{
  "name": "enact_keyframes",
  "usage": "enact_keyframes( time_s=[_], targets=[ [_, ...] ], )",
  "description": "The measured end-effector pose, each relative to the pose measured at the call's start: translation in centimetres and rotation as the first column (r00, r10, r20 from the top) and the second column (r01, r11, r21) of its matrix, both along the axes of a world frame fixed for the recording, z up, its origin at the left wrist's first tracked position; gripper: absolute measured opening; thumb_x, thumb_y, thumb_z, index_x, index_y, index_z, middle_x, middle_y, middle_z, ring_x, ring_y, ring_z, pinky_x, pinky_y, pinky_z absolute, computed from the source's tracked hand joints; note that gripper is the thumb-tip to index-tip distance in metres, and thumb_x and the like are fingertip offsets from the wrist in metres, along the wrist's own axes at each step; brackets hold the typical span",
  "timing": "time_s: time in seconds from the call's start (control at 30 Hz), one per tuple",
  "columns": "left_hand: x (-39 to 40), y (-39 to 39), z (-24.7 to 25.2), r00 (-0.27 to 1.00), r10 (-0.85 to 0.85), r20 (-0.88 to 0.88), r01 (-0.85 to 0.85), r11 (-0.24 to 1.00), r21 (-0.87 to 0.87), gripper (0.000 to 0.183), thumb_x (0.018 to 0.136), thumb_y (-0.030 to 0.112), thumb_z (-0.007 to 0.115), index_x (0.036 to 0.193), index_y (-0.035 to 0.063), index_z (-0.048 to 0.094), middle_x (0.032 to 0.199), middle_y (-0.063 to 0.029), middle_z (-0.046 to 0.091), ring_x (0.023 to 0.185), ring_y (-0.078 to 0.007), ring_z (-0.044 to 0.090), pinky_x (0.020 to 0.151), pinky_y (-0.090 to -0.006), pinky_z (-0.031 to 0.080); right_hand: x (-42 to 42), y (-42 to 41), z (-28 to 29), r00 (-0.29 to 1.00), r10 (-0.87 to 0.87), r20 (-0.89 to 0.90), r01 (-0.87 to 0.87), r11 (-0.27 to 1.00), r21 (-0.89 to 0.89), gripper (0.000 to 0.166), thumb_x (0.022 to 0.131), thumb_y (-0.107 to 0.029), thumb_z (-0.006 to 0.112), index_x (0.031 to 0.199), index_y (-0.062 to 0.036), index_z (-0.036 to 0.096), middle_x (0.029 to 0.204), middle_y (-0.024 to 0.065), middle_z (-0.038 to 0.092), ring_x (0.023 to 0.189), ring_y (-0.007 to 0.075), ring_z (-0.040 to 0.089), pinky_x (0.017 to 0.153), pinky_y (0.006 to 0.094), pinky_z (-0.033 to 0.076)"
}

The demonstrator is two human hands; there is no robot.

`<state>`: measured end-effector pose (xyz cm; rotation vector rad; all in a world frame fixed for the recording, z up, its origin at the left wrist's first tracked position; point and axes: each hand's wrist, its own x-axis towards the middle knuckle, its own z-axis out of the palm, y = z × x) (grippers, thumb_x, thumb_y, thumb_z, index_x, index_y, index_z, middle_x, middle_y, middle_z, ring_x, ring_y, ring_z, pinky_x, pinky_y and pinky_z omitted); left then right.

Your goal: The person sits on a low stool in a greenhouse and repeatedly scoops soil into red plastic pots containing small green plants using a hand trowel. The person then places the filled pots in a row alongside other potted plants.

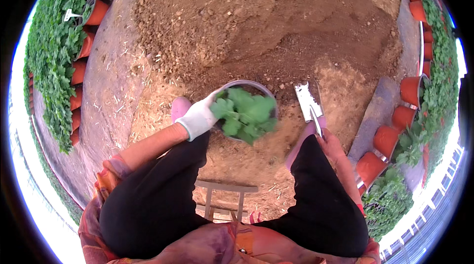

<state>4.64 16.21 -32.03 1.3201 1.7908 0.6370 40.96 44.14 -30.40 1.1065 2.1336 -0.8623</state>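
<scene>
A plant pot [273,93] with a leafy green plant [244,112] stands between my knees at the edge of the loose soil. My left hand [200,116], in a white glove, grips the pot's left rim. The leaves cover most of what is inside the pot. Bare, my right hand [329,145] is closed around the handle of a metal hand trowel [306,103] beside my right knee. The trowel's bright blade points away from me, over the ground to the right of the pot, and touches or hovers just above the soil.
A broad heap of brown soil [237,23] spreads ahead. Rows of orange pots [78,71] with leafy plants line the left; more orange pots [385,140] stand on the right. A white plant label [70,15] sticks out at left. Under me is a wooden stool [226,187].
</scene>
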Motion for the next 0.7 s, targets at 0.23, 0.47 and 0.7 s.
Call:
enact_keyframes(
  time_s=[0.23,0.47,0.7],
  targets=[
    [0.0,-1.1,-2.0,0.821,0.342,0.458,-0.306,0.940,-0.152,0.036,0.098,0.005,0.049,0.134,0.0028,0.046,0.120,-0.0054,0.060,0.108,-0.0159,0.057,0.101,-0.0305,0.044,-8.2,-2.3,1.7,0.930,-0.011,-0.368,0.040,0.997,0.070,0.046,0.092,-0.036,0.056,0.126,-0.0043,0.055,0.122,0.0215,0.059,0.112,0.0377,0.058,0.097,0.0437,0.045],
    [-0.7,-0.7,-0.9,0.943,-0.267,-0.198,0.256,0.963,-0.082,0.035,0.092,0.005,0.051,0.127,0.0024,0.051,0.115,-0.0050,0.063,0.110,-0.0169,0.059,0.108,-0.0285,0.038,-16.2,-4.5,-0.5,0.886,0.025,-0.462,-0.233,0.888,-0.397,0.066,0.095,-0.046,0.040,0.148,-0.0098,0.023,0.122,0.0262,0.057,0.109,0.0367,0.060,0.095,0.0457,0.046],
    [0.7,0.3,1.3,0.925,0.222,0.308,-0.174,0.969,-0.177,0.051,0.089,0.007,0.058,0.137,0.0028,0.041,0.111,-0.0068,0.066,0.100,-0.0195,0.064,0.090,-0.0291,0.050,-14.3,-5.5,-2.4,0.759,-0.247,-0.603,-0.219,0.775,-0.593,0.067,0.092,-0.030,0.041,0.150,-0.0077,0.016,0.130,0.0228,0.049,0.111,0.0305,0.055,0.084,0.0401,0.050]
  ],
)
